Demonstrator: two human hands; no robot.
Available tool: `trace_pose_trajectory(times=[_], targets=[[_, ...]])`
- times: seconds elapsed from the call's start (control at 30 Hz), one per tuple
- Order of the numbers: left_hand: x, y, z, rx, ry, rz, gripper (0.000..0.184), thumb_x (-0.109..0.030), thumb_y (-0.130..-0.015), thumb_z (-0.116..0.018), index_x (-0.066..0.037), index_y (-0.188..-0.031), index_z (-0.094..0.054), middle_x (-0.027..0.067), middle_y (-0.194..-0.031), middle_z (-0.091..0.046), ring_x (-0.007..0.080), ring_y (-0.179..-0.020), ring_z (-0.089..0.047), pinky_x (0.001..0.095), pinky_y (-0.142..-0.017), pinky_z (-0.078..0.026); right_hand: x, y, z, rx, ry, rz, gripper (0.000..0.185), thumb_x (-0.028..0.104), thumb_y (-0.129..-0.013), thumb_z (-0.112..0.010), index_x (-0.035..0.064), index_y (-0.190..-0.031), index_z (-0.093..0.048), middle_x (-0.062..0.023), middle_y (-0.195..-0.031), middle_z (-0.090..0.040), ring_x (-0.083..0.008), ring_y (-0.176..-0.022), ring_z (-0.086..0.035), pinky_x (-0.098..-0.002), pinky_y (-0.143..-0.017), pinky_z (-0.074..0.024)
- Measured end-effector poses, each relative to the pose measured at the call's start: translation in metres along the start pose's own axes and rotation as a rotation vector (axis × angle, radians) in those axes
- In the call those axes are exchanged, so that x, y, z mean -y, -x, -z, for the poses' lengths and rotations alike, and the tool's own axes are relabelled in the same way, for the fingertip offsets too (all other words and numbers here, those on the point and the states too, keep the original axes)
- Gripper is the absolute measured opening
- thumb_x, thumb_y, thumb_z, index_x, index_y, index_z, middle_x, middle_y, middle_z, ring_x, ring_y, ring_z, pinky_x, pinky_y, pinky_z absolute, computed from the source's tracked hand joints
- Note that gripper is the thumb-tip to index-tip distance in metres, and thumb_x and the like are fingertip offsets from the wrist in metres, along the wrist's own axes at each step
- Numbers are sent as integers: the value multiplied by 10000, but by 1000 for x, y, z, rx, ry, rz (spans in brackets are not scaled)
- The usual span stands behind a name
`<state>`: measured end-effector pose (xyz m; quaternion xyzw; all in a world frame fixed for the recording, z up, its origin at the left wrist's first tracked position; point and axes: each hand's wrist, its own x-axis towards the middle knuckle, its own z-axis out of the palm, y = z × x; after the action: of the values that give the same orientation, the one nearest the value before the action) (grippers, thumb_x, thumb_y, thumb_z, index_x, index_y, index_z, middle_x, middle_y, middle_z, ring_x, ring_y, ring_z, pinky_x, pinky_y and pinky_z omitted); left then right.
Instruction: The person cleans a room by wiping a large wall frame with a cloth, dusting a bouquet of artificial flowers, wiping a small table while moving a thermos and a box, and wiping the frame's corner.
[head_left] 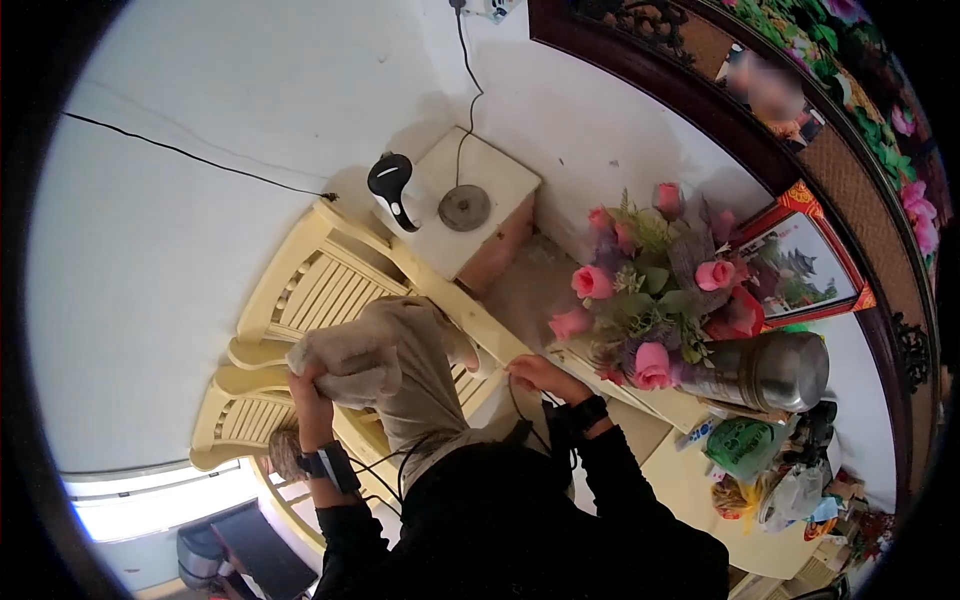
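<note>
Near the middle of the head view, my left hand [308, 385] is closed on a greyish-beige cloth [350, 355], which is bunched up and raised over the slatted wooden bench [310, 290]. My right hand [535, 374] is beside the bench's pale yellow rail [460, 305], with its fingers curled; a thin dark cable runs down by it. What those fingers hold, if anything, is too small to make out. Both wrists carry black bands with cables.
A white cabinet [445, 170] behind the bench bears a black-and-white device [390, 180] and a round grey disc [464, 208]. Pink artificial flowers [650, 290], a metal flask [790, 371] and a green bag [742, 447] stand at the right, near a framed picture [805, 260].
</note>
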<state>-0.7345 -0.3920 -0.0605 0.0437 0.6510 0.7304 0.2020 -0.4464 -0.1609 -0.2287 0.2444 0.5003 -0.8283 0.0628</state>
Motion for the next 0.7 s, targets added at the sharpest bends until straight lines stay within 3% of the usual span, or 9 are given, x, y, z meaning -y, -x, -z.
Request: trace_pose_trajectory(times=[0.27,0.43,0.53,0.57,0.67,0.7], targets=[[-23,8,-2,66,199,52,403,22,-637,-483,7,-1040,-504,109,-998,-546,243,-963,-511,327,-852,-414,47,5,-20,5,260,45,240,263,-858,-504,36,-858,-581,13,-667,-519,-62,-556,-441,-204,-492,-354],[-39,8,-68,202,242,47,420,-7,-645,-506,15,-1065,-489,115,-1015,-548,248,-962,-521,342,-856,-418,103,25,-58,-134,464,382,323,278,-873,-494,-31,-945,-558,-50,-684,-535,-94,-621,-454,-258,-577,-393],[-43,10,-104,361,229,98,476,-52,-670,-516,7,-1135,-438,125,-1068,-518,267,-999,-503,370,-857,-437,133,41,-72,-151,431,443,331,293,-875,-492,-19,-971,-545,-50,-687,-529,-115,-649,-478,-279,-601,-409],[-36,6,-112,422,255,121,476,-49,-671,-512,13,-1137,-435,128,-1066,-519,265,-997,-506,365,-856,-439,150,52,-75,-134,491,359,357,282,-875,-494,7,-1100,-468,-90,-874,-525,-158,-765,-503,-307,-688,-425],[-38,15,-154,571,252,116,471,-39,-678,-507,34,-1136,-427,138,-1076,-516,262,-990,-516,356,-858,-442,167,60,-87,-418,443,603,486,208,-803,-605,14,-1190,-385,-115,-1045,-513,-183,-960,-507,-293,-844,-398],[-40,21,-165,587,222,131,465,-24,-686,-504,38,-1140,-424,134,-1087,-515,254,-994,-515,346,-855,-437,176,64,-89,-464,486,623,614,202,-782,-627,9,-1253,-284,-159,-1159,-432,-240,-1103,-433,-335,-933,-340]])
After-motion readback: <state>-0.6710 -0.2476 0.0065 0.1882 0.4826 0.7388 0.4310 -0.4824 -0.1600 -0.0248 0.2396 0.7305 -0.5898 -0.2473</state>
